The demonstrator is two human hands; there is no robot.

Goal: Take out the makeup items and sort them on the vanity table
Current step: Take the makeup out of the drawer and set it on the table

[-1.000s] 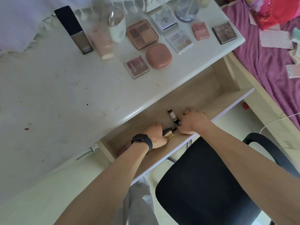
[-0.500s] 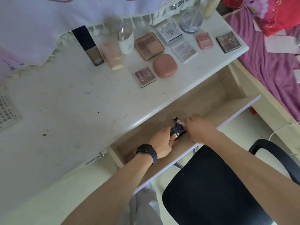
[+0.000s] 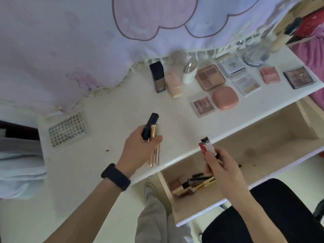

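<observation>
Makeup items — in drawer, one corner

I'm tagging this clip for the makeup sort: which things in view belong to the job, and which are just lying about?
Job: dark and gold tubes in the left hand; red and white tubes in the right hand; leftover makeup in the drawer; palettes on the vanity table.
Lying about: black chair; dotted mat; patterned cloth.

white surface mid-frame; pale cloth with pink cloud outlines at 12 o'clock, black chair at 5, magenta bed at 2.
</observation>
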